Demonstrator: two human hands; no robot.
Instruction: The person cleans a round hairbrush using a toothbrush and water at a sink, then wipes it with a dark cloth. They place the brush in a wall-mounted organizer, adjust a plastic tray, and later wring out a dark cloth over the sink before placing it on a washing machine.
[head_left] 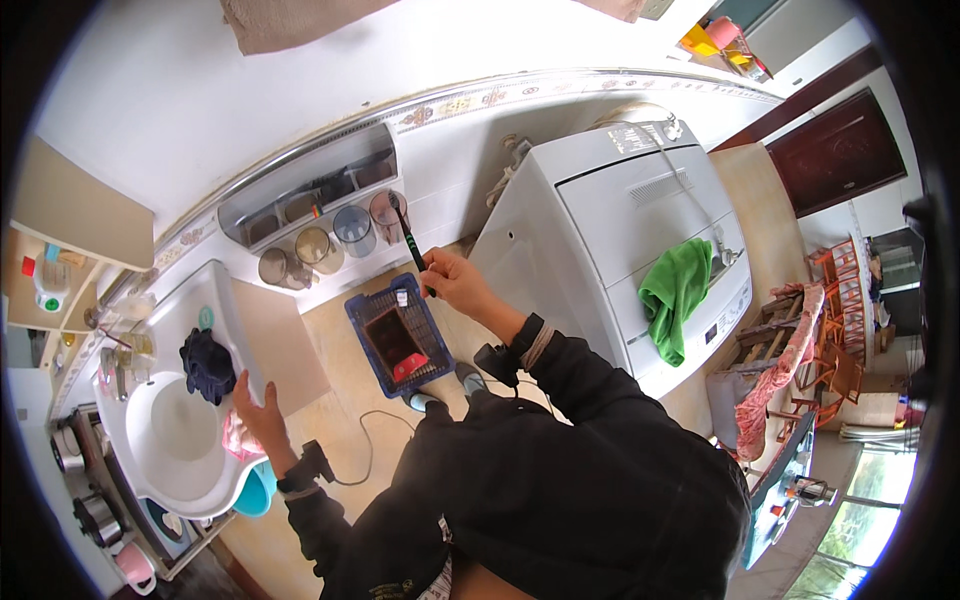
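My right hand (458, 283) grips a black toothbrush (411, 240) with green marks on its handle. The brush head points up and away, in front of a pinkish clear cup (386, 216) on the wall rack; I cannot tell whether it touches the cup. At the right edge of the white washbasin (226, 290), my left hand (262, 420) is open, its fingers apart and nothing in it. A dark, crumpled cloth (207, 365) lies on the basin's rim near those fingertips. Beside the same hand, a pink cloth (238, 437) hangs over the basin's edge.
The wall rack (262, 232) also carries a blue cup (354, 231) and brownish cups. A blue plastic basket (440, 345) stands on the floor by my feet. To the right is a white washing machine (570, 250) with a green cloth (677, 295) on it. A turquoise basin (256, 492) sits below the sink.
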